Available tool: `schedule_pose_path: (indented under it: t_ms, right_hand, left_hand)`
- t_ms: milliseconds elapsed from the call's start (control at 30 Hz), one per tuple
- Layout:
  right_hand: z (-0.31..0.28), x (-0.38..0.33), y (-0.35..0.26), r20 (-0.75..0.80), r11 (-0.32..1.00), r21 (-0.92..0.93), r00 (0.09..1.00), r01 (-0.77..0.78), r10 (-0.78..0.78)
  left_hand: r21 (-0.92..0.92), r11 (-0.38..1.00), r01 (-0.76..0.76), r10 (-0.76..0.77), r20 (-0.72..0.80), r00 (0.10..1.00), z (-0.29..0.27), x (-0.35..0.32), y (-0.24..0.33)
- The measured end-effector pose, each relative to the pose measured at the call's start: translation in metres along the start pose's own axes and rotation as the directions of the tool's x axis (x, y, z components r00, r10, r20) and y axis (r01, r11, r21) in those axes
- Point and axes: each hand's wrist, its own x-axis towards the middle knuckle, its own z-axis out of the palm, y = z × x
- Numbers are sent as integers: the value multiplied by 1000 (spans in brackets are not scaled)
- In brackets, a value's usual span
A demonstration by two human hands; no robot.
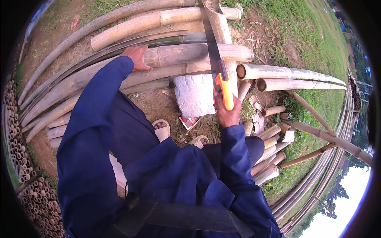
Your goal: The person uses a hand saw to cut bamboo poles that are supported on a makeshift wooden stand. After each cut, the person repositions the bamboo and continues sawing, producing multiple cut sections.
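Note:
My right hand (228,112) is closed round the orange and dark handle of a handsaw (224,89). Its long dark blade points away from me and passes over a thick bamboo pole (180,54) near the pole's right end; whether the teeth touch the bamboo I cannot tell. On the same pole, left of the saw, my left hand (137,57) grips from above, thumb on the near side and fingertips partly hidden. The pole crosses a split bamboo trough (219,27). Just nearer lies a whitish block (194,95), left of my right hand.
More bamboo poles (131,28) lie beyond, and two long ones (291,73) run off right. Short offcuts (266,168) are heaped by my right knee. A bamboo frame (335,139) stands at right. Cut bamboo (41,202) is stacked at far left. My sandalled feet (162,129) are below.

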Motion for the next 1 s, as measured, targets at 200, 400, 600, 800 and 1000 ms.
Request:
schedule_pose_path:
  t_ms: [200,400,600,800,1000]
  right_hand:
    - [-52,-163,7,-73,979,-197,996,-57,43]
    - [-17,-19,1,15,991,-107,996,-84,86]
    - [-43,-124,4,-2,991,-37,991,-130,130]
    - [-44,-91,1,10,982,-93,986,-165,166]
    - [-27,-64,-5,31,986,-164,999,-7,12]
  left_hand:
    - [0,1000,10,-10,11,1000,4,0,3]
    - [6,1000,-23,23,-11,1000,2,8,9]
    - [1,1000,11,-11,18,1000,2,1,-2]
    - [14,1000,11,-12,29,1000,6,7,5]
    - [19,1000,23,-24,52,998,2,5,-6]
